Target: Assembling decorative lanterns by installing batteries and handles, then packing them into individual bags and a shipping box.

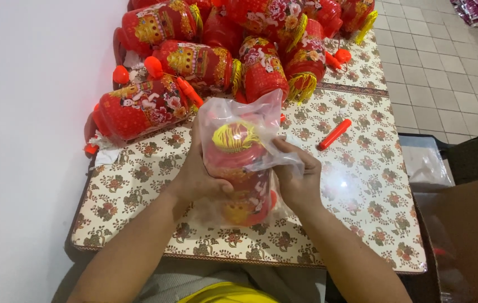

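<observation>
- Left hand (197, 177) and right hand (298, 179) both close their fingers around a red lantern (239, 168), already mostly inside a clear plastic bag (244, 120) above the counter (362, 185).
- The bag's mouth is unsealed; a pile of lanterns (211, 62) lies unbagged behind.

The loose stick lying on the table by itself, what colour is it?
The stick is plain red-orange, seen in the head view.

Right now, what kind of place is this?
Probably a small packing spot: a heap of red lanterns on a flowered table, one bagged lantern in both hands, a cardboard box beside it.
</observation>
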